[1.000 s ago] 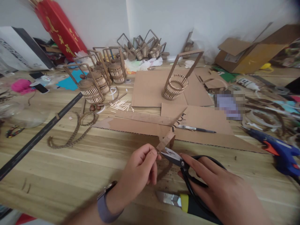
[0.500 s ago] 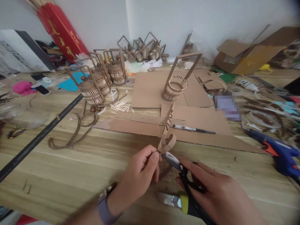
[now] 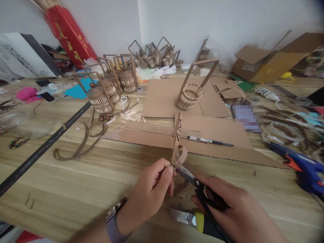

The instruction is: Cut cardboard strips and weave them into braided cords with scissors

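Between thumb and forefinger, my left hand pinches the near end of a brown cardboard strip. Part of the strip curls into a loop, and its far length, with dark printing, stretches toward the cardboard sheets. Black-handled scissors are gripped in my right hand, their blades at the strip close to my left fingertips. How far the blades are apart is hard to make out. Under the scissors lies a utility knife with a yellow-and-black handle. A small striped basket with a tall handle stands beyond the strip.
Cardboard sheets bear a pen. Several lidded baskets stand at left behind a braided cord and pale sticks. A blue glue gun lies at right, an open carton behind it.
The strip's far length has swung left and its loop has shifted. The scissors' handles have spread somewhat, while my left hand keeps its pinch in nearly the same place.
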The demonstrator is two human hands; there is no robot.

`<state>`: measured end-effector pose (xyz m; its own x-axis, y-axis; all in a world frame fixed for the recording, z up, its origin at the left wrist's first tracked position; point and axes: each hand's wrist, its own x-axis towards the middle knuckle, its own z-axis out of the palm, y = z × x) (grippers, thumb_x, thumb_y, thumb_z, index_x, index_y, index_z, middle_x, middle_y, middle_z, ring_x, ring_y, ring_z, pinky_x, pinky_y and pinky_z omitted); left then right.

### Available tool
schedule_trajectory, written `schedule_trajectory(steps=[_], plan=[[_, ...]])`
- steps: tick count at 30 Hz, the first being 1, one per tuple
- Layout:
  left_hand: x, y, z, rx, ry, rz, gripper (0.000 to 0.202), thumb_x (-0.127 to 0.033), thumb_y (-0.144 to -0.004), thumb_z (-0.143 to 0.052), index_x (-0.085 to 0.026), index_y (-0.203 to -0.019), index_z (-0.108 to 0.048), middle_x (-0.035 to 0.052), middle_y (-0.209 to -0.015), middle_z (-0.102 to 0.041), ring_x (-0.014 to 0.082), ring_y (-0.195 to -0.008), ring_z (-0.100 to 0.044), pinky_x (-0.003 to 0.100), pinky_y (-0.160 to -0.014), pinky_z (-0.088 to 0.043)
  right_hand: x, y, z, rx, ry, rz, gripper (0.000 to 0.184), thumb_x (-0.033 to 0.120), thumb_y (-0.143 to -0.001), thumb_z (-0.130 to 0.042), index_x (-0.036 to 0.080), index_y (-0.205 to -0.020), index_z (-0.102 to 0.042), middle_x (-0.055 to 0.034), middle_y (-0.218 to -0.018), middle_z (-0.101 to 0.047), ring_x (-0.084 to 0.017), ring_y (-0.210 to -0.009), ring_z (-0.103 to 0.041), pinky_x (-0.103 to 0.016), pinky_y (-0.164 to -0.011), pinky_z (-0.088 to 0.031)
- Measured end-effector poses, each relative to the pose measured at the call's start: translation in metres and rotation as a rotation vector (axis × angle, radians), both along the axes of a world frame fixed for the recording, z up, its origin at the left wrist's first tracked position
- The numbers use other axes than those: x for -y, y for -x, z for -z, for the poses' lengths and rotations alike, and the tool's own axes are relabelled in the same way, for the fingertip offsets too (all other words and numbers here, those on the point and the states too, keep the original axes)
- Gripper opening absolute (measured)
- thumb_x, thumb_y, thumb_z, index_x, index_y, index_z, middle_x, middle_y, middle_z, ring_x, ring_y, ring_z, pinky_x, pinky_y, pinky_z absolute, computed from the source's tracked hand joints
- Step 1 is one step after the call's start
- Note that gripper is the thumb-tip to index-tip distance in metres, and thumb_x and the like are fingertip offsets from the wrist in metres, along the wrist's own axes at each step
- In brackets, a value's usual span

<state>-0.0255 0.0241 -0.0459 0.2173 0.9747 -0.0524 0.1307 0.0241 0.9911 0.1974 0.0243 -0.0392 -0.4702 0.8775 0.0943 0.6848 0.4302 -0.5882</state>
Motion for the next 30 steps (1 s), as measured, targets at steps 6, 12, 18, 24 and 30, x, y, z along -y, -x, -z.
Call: schedule_trajectory(steps=[6,12,18,24,30], plan=[[-0.001,-0.001,0.0,0.027,0.049,-0.018,0.033,-0.044,-0.102,-0.04,-0.021,-0.08,-0.05,-0.0071,-0.05,-0.048,0.0105,-0.046,-0.041,0.022,-0.051,-0.035,-0.002,-0.006,0.008,0.182,-0.426,-0.035,0.033,0.032,-0.1,-0.045,0.024,-0.128,-0.061,-0.0031,-0.084,-0.07,-0.015,-0.068,-0.073,-0.02,-0.051,-0.055],[0.0,-0.001,-0.001,-0.015,0.023,-0.026,0.033,-0.042,-0.103,-0.04,-0.021,-0.079,-0.049,-0.007,-0.051,-0.048,0.0105,-0.048,-0.044,0.022,-0.052,-0.035,0.001,-0.002,0.011,0.123,-0.362,-0.009,0.03,0.033,-0.098,-0.051,0.025,-0.124,-0.063,-0.0024,-0.082,-0.071,-0.015,-0.066,-0.072,-0.02,-0.05,-0.055],[0.003,0.0,-0.002,-0.058,-0.066,-0.001,0.035,-0.039,-0.104,-0.037,-0.022,-0.074,-0.045,-0.0065,-0.054,-0.048,0.0108,-0.051,-0.044,0.023,-0.055,-0.034,0.002,0.007,0.007,-0.065,0.101,0.067,0.033,0.037,-0.086,-0.066,0.028,-0.117,-0.072,0.003,-0.069,-0.069,-0.013,-0.058,-0.067,-0.018,-0.051,-0.053],[0.003,0.0,-0.006,-0.156,-0.185,-0.008,0.036,-0.033,-0.104,-0.037,-0.022,-0.071,-0.044,-0.0047,-0.058,-0.05,0.011,-0.055,-0.048,0.024,-0.056,-0.034,-0.001,0.007,0.005,-0.192,0.533,0.082,0.036,0.05,-0.08,-0.069,0.027,-0.106,-0.077,0.0002,-0.069,-0.066,-0.015,-0.06,-0.062,-0.022,-0.053,-0.051],[0.002,0.001,-0.007,-0.215,-0.207,0.002,0.035,-0.033,-0.104,-0.036,-0.022,-0.072,-0.044,-0.0035,-0.061,-0.051,0.0122,-0.058,-0.051,0.025,-0.059,-0.035,0.0,0.005,0.005,-0.35,0.659,0.058,0.045,0.064,-0.078,-0.068,0.024,-0.099,-0.075,0.0055,-0.056,-0.049,-0.008,-0.048,-0.043,-0.019,-0.046,-0.04]])
